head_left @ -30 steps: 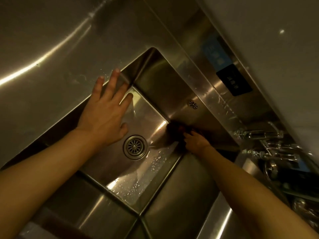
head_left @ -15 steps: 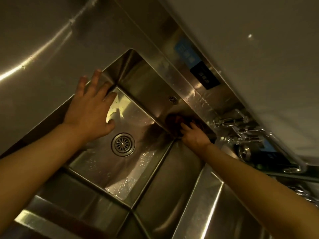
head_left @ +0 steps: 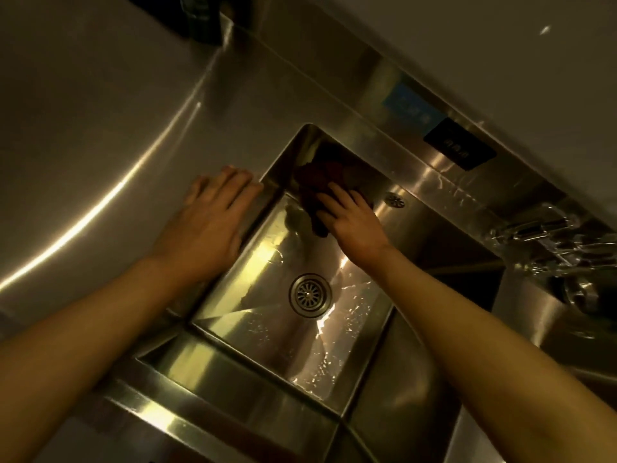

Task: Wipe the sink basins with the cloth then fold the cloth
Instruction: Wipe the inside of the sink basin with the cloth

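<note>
A steel sink basin [head_left: 267, 329] fills the middle of the view, its floor wet and spotted with drops around the round drain [head_left: 310, 294]. A dark red cloth [head_left: 317, 178] lies bunched against the basin's back wall near the far left corner. My right hand [head_left: 354, 222] presses on the cloth with flat fingers, which cover its lower part. My left hand [head_left: 207, 225] rests flat on the counter at the basin's left rim, fingers straight, holding nothing.
An overflow hole [head_left: 395, 199] sits in the back wall right of the cloth. A faucet [head_left: 534, 228] juts out at the right over a second basin [head_left: 551, 315]. Blue [head_left: 409, 106] and black [head_left: 457, 145] labels mark the backsplash. A dark object [head_left: 200, 18] stands at the top.
My right hand has slid the cloth along the back wall from the right corner to the far left corner. My left hand has stayed on the left rim.
</note>
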Demonstrator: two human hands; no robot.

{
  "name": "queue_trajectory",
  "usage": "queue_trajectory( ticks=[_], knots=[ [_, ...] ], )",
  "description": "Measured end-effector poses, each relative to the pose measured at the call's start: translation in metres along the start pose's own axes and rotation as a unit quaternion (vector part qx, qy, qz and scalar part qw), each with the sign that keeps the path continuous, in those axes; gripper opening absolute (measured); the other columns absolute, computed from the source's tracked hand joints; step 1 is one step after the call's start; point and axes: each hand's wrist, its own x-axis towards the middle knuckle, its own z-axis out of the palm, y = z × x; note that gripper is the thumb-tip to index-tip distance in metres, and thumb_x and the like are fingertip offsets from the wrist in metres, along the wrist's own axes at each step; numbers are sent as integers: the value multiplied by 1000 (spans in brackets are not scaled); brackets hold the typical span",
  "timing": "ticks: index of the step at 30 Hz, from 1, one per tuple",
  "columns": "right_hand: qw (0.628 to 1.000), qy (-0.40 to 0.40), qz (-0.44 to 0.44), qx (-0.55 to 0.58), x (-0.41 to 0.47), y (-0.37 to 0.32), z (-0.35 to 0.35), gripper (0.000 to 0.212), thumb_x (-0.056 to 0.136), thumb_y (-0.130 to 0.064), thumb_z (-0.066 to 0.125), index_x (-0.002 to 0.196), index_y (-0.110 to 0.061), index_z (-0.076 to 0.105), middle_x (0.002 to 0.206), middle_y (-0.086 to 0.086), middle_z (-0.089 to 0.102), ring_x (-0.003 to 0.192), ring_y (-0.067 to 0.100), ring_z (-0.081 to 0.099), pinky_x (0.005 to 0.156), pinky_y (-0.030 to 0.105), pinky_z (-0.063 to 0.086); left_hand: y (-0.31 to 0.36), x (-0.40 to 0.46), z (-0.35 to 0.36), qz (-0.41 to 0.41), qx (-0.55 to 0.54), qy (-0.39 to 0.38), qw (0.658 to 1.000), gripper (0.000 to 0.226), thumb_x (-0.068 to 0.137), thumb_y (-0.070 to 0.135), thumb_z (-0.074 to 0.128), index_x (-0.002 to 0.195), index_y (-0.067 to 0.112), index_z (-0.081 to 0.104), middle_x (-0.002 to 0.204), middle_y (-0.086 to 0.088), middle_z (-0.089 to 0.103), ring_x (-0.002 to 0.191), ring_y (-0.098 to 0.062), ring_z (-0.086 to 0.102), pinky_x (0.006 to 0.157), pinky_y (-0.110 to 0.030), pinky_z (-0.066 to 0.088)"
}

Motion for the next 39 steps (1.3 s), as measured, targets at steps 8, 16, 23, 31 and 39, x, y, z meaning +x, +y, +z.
queue_trajectory(
  ticks=[8, 16, 23, 31, 39],
  knots=[
    [929, -37, 207, 305, 13, -81, 87, 53, 94, -21, 63, 146, -18, 54, 159, 8, 39, 151, 32, 27, 121, 41, 26, -6, 0, 0, -18, -40, 15, 999, 78, 89, 32, 62, 160, 18, 34, 168, -3, 31, 158, -23, 23, 128, -53, 17],
    [876, -61, 303, 370, -22, -124, 124, 64, 94, -33, 61, 154, -23, 41, 162, 5, 31, 147, 28, 34, 116, 47, 36, -8, 0, 4, -21, -46, 3, 999, 79, 90, 35, 62, 161, 20, 32, 170, 0, 28, 159, -20, 18, 129, -49, 14],
    [895, -88, 265, 347, 18, -99, 137, 93, 91, -64, 57, 163, -30, 10, 171, 3, 1, 157, 33, 1, 125, 53, 14, -5, 1, 2, -29, -52, 13, 998, 78, 88, 29, 65, 159, 18, 37, 169, 0, 31, 158, -20, 21, 127, -53, 20],
    [920, -62, 215, 322, 23, -157, 183, 97, 93, -68, 51, 164, -25, -1, 171, 7, -14, 155, 34, -19, 127, 54, -3, -8, -1, 7, -22, -49, 40, 998, 77, 84, 18, 64, 157, 18, 41, 166, -1, 36, 156, -20, 28, 127, -51, 21],
    [954, -113, -65, 269, -54, -236, 197, 99, 91, -55, 60, 164, -28, -1, 171, 5, -13, 156, 33, -18, 124, 53, -6, -7, -2, 6, -26, -56, 43, 997, 78, 84, 15, 64, 158, 20, 41, 167, 3, 34, 157, -17, 26, 128, -48, 19]
  ],
)
